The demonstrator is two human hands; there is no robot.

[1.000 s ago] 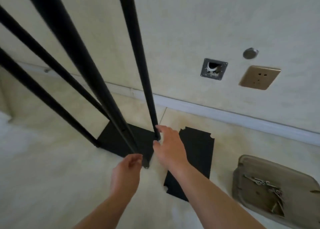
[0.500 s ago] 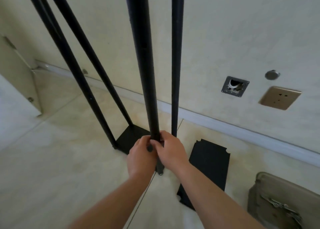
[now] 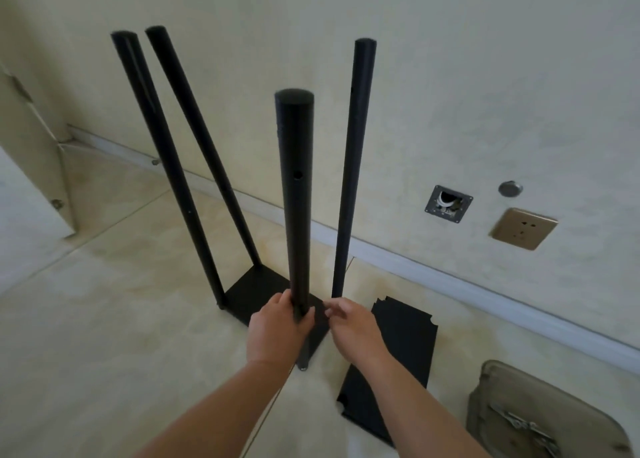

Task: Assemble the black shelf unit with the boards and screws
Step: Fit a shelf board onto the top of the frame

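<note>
Head camera looks forward and down, close above the floor (image 3: 104, 319).

A second ago my left hand (image 3: 277, 329) hung loosely curled short of the near pole (image 3: 297, 215) while my right hand (image 3: 349, 326) rested its fingers on the right rear pole (image 3: 353, 166); half a second ago both hands were wrapped together on the near pole. Now only the left grips it, at 6 o'clock on the pole's foot, and the right has let go and hovers just at 3 o'clock of it, fingers loosely curled. My view has pulled back, so all four pole tops show.
</note>
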